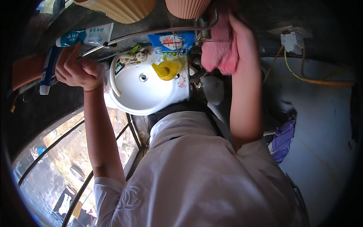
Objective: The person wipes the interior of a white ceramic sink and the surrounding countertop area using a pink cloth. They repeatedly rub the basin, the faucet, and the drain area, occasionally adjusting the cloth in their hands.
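Observation:
A crumpled pink cloth (219,48) hangs from my right hand (242,35), which is blurred and raised near the end of a metal shelf rail (136,36). My left hand (79,68) is at the left part of that rail, its fingers curled. Whether it grips the rail or anything else is hidden. One fingertip is close to a toothpaste tube (85,35) lying on the shelf. Just left of the hand, a dark blue tube (46,71) with a white cap sticks out over the shelf edge.
Below stands a white washbasin (144,96) with a curved white spout (113,73). A yellow pump bottle (167,69) and a blue printed packet (173,42) are beside it. Ribbed pink (187,8) and tan (122,10) containers stand above. A wired switch box (292,42) is at right, a barred window (82,159) at left.

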### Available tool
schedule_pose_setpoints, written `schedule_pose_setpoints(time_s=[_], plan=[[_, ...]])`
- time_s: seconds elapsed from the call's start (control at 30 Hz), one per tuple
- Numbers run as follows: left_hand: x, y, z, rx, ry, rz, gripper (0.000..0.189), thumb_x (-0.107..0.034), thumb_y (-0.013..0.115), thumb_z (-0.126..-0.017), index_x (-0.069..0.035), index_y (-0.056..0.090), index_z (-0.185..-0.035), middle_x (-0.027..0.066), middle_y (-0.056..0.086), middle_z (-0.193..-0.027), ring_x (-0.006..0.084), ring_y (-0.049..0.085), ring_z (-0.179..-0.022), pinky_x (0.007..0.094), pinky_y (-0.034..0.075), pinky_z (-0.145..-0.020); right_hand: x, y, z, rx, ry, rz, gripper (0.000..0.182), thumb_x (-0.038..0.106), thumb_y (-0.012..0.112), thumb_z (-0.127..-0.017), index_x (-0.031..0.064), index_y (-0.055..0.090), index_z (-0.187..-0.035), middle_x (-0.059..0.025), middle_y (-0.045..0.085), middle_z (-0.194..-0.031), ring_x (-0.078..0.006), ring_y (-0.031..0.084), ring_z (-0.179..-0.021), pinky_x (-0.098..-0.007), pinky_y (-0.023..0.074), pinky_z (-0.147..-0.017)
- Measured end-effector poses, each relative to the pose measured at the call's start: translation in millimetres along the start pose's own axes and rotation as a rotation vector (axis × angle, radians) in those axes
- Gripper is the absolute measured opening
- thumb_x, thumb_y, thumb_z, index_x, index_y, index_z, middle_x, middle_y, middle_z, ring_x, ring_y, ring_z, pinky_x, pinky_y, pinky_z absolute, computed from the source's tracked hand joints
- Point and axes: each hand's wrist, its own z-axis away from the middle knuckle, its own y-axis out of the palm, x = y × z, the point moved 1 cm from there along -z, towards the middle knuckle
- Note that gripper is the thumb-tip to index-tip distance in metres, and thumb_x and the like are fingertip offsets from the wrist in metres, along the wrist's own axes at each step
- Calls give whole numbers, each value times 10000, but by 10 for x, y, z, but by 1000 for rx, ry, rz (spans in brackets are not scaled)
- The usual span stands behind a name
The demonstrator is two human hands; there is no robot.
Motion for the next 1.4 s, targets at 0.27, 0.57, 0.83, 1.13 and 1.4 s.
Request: schedule_pose_setpoints(time_s=[0.27,0.57,0.83,1.13,1.4], plan=[[-20,-7,-49,8,8,-12,475,-370,334,-1097,-97,712,-1007,76,719,-1006,257,681,-906,413,506,-826,-24,-90,-156,-160,99,87,403,242,572,-1057,55,582,-1414,-90,700,-1317,-233,695,-1164,-397,563,-1018],[5,35,-3,-26,-27,54,445,-371,364,-1085,-115,723,-1025,47,714,-1032,230,663,-935,403,450,-873,-81,16,-175,-130,31,48,478,285,643,-1017,68,612,-1442,-106,699,-1337,-230,687,-1181,-354,552,-972],[-18,41,-19,-23,-46,62,430,-362,380,-1075,-106,722,-1025,64,711,-1029,240,661,-929,408,459,-858,-5,160,-84,-177,54,38,436,162,531,-1052,68,546,-1477,-92,680,-1362,-231,678,-1208,-403,554,-1046],[19,37,7,-6,-16,59,415,-352,390,-1067,-103,719,-1027,65,717,-1037,242,662,-928,412,459,-858,-37,65,388,-98,54,-6,455,176,561,-1051,60,543,-1491,-72,693,-1326,-208,695,-1142,-380,566,-975],[32,48,25,-27,-10,79,436,-365,384,-1075,-94,722,-1026,69,719,-1024,244,664,-921,403,460,-857,41,63,612,-149,106,67,472,222,578,-1042,96,554,-1496,-73,699,-1324,-206,698,-1114,-381,583,-934]])
